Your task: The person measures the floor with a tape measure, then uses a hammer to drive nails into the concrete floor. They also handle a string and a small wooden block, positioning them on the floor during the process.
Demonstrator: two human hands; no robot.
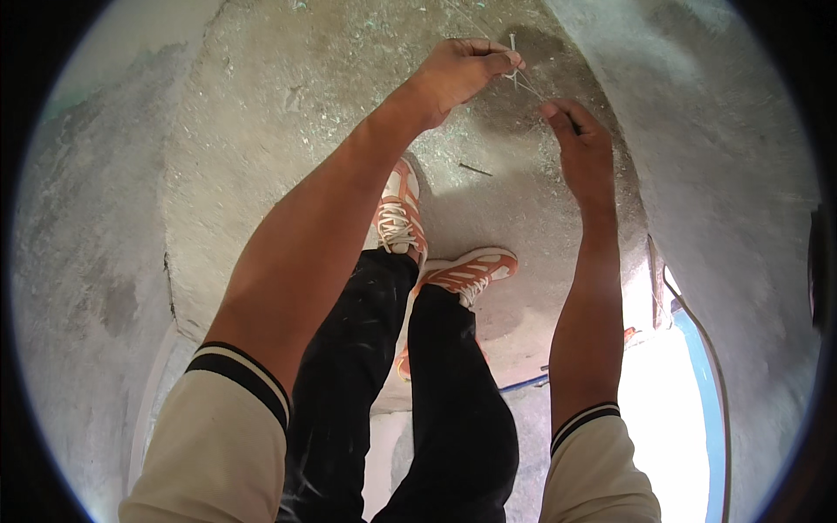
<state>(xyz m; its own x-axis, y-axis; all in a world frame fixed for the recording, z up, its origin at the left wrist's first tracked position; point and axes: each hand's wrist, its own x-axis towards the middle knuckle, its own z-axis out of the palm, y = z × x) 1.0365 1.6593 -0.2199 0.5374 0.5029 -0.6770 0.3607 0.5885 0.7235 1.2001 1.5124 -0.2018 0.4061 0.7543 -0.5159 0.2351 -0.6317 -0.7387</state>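
Observation:
Both my arms reach forward over a rough concrete surface. My left hand is closed in a pinch at a small, pale, nail-like piece with thin string around it. From there the string runs a short way to my right hand, whose thumb and forefinger are pressed together on it. Another thin stretch of the line leads off to the upper left. Whether the nail-like piece is fixed in anything is too small to tell.
A short dark stick lies on the concrete floor among pale specks. My orange and white shoes stand below my hands. Grey walls rise left and right. At lower right are a bright opening with a blue edge and a dark cable.

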